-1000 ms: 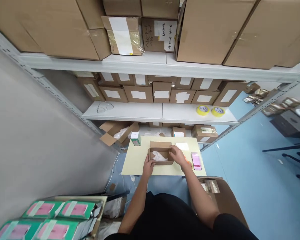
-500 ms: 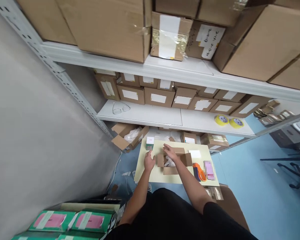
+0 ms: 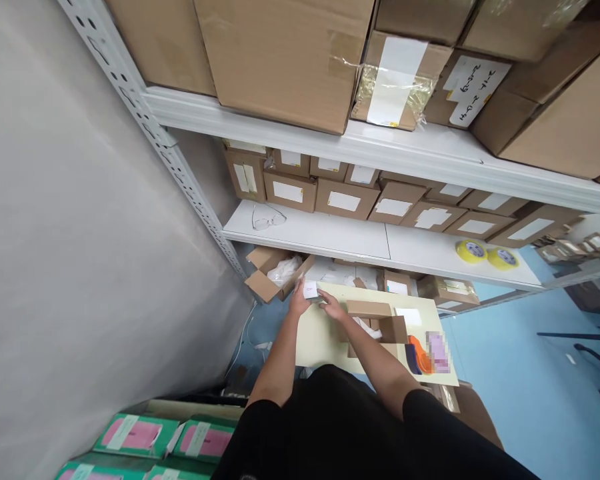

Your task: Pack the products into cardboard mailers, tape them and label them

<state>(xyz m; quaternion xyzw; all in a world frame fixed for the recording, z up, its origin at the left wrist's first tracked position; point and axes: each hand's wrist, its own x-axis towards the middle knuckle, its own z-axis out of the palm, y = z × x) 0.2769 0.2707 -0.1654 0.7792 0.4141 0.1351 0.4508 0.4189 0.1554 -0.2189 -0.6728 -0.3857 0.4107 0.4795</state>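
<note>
A small white-topped box [image 3: 311, 289] with a green side is between my hands at the far left of the pale yellow table [image 3: 313, 340]. My left hand [image 3: 299, 301] grips its left side, the fingers running up along it. On the opposite side, the fingers of my right hand [image 3: 333, 308] press against the box. Below my right forearm stands an open cardboard carton [image 3: 370, 308], flaps spread, with white plastic wrapping [image 3: 369, 329] inside.
At the table's right lie an orange strap-like item [image 3: 423, 357], a blurred purple item [image 3: 437, 352] and a white paper [image 3: 409, 317]. Shelving behind holds many labelled cartons [image 3: 347, 200], eyeglasses [image 3: 269, 221] and yellow tape rolls [image 3: 471, 251]. Another open carton [image 3: 263, 285] sits beyond the table's left corner.
Both hands have moved to the small box and closed on its two sides; the right hand has left the open carton. The camera view has shifted left.
</note>
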